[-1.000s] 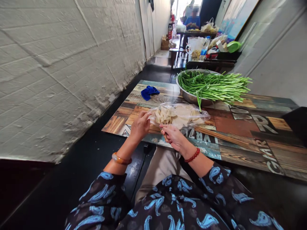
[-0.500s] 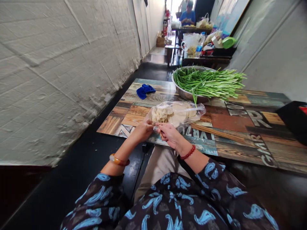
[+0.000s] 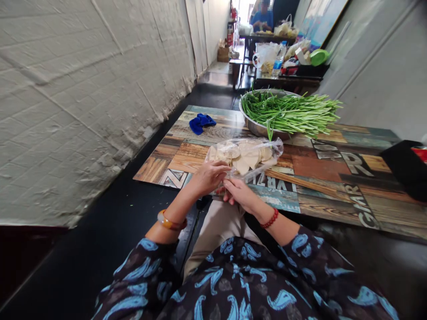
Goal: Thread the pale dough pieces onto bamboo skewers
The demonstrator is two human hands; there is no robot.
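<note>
A clear plastic bag of pale, thin flat slices lies at the near edge of the table. My left hand is at the bag's near left side, fingers bent together over my right fingertips; what they pinch is hidden. My right hand is closed just below, its fingertips meeting the left hand. It grips thin bamboo skewers, mostly covered by the fingers now. To the right of the bag, more bamboo skewers lie in a bundle on the table.
A metal bowl piled with long green stalks stands behind the bag. A blue cloth lies at the back left of the patterned table. Farther off, a bottle stands on another table, and a person sits beyond.
My left hand has moved right and up over the right fingertips. Skewers that stuck up from my right hand are now mostly covered. The slices in the bag have shifted.
</note>
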